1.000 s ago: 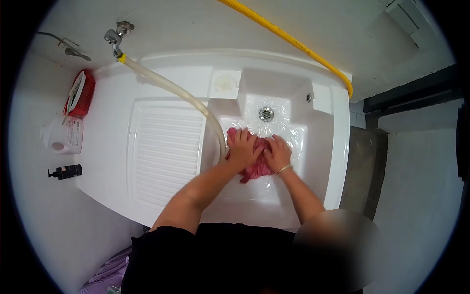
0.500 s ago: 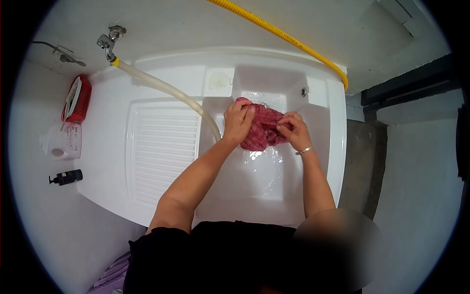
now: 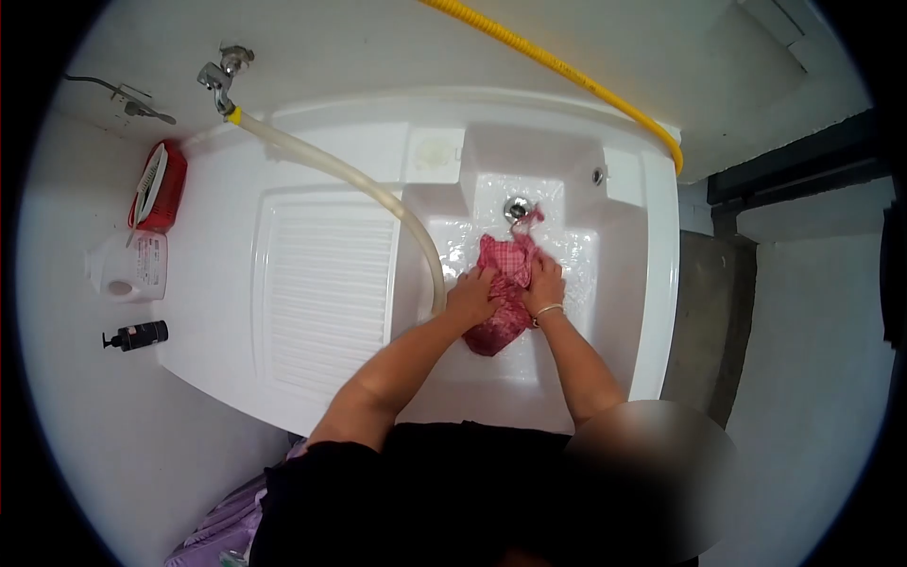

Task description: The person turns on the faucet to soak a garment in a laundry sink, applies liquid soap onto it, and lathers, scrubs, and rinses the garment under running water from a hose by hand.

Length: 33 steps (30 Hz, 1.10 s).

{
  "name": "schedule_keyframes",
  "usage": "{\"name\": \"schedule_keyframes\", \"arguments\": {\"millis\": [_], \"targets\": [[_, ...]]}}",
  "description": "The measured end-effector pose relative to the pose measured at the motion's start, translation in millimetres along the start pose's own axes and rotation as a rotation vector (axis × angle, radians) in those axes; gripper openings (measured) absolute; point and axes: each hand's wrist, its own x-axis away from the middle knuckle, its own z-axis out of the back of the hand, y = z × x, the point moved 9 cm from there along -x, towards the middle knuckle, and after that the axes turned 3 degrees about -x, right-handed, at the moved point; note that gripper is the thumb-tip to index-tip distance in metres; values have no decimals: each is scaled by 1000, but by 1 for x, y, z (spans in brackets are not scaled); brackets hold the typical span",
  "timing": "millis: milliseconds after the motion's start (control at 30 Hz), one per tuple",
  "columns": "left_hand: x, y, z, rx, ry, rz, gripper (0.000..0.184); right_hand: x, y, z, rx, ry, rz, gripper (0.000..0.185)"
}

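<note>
A wet red-and-pink checked cloth [image 3: 504, 255] lies bunched in the basin of the white laundry sink [image 3: 449, 406], with one narrow end reaching toward the metal drain [image 3: 517, 208]. My left hand [image 3: 474, 298] grips the cloth's left side, fingers curled over it. On the opposite side, my right hand [image 3: 545, 286] holds the fabric too, a bracelet around its wrist. Folds of the cloth partly hide my fingertips. Beside my left hand, the end of a pale hose [image 3: 423, 241] hangs into the basin.
A metal tap [image 3: 219, 83] feeds the hose. Left of the basin is a ribbed washboard [image 3: 326, 283]. Along the left edge stand a red basket [image 3: 168, 194], a translucent jug [image 3: 142, 267] and a black pump bottle [image 3: 137, 335]. A yellow hose [image 3: 567, 71] runs along the back wall.
Both hands have come down and closer to me with the cloth, which is now lower in the basin and stretched lengthwise. The drain has come into clear view.
</note>
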Motion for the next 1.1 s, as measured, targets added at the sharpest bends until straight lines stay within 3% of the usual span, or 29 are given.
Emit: {"name": "schedule_keyframes", "arguments": {"millis": [33, 67, 100, 133, 233, 267, 300, 333, 400, 433, 467, 533, 567, 600, 633, 667, 700, 733, 767, 800, 833, 867, 900, 933, 1000, 1033, 1067, 1100], "targets": [[-9, -21, -14, 343, -25, 108, 28, -14, 4, 7, -1, 17, 3, 61], [-7, -35, -27, 689, -71, 222, 20, -25, 21, 1, -474, -73, -139, 50], [-4, -38, -22, 691, -83, 224, 20, -23, 26, -4, -946, -165, -287, 40], [-7, -49, -13, 813, -39, 277, 16, -24, 27, 17, -1160, -2, -235, 23], [-5, -50, 35, 1014, 65, 301, 12, -27, 46, 56, -1351, 84, -370, 23], [-1, -43, 62, 1097, 127, 265, 11, -32, 56, 69, -1327, 146, -286, 30], [5, -25, 95, 851, 82, 179, 12, -36, 61, 82, -1300, 210, -199, 37], [12, -21, 111, 853, 85, 175, 12, -33, 64, 86, -1297, 213, -195, 37], [27, 26, 116, 412, -209, -318, 14, -21, 45, 122, -447, 387, 1, 53], [42, 24, 88, 343, -527, -310, 21, -18, 34, 121, -387, 369, 61, 65], [45, 23, 82, 344, -530, -306, 21, -15, 27, 109, -389, 364, 60, 65], [36, 13, 79, 385, -291, -222, 38, 0, 1, 75, -21, 398, 118, 70], [24, 0, 67, 307, -157, -147, 61, 10, -10, 49, 90, 276, 33, 68], [22, 6, 47, 307, -153, -149, 61, 17, -13, 27, 201, 155, -52, 65], [21, -4, 32, 221, -75, 62, 66, 11, -9, 17, 203, 160, -49, 65], [23, -20, 26, 132, 4, 274, 72, 3, -4, -6, -52, 67, -40, 62], [21, -21, 20, 133, 6, 276, 72, -1, -11, -12, -304, -32, -29, 60], [23, -29, 9, 516, 38, 379, 74, -2, 1, -29, -876, -196, -296, 45], [24, -34, 0, 901, 71, 471, 78, -1, -10, -25, -1385, -276, -357, 40], [20, -32, 7, 905, 68, 469, 78, 3, -25, -15, -1897, -351, -411, 37], [12, -22, 1, 1202, -88, 457, 71, 7, -27, -2, -1893, -349, -413, 37], [5, -7, 4, 1494, -248, 433, 65, 7, -37, 21, -2100, -333, -351, 34], [-4, -3, 37, 1458, -117, 271, 60, 8, -43, 34, -2308, -316, -288, 32], [-5, 1, 59, 1456, -121, 282, 60, 8, -36, 33, -2312, -319, -301, 32], [-12, 19, 135, 776, -13, 63, 66, -7, -10, 39, -1614, -399, -74, 34], [-7, 37, 160, 626, 1, 7, 59, -22, 23, 31, -1322, -346, -20, 33], [-4, 36, 152, 625, 3, 4, 59, -37, 46, 25, -1026, -289, 37, 32], [3, 48, 135, 441, -45, -176, 55, -42, 41, 36, -1025, -287, 41, 32]]}}
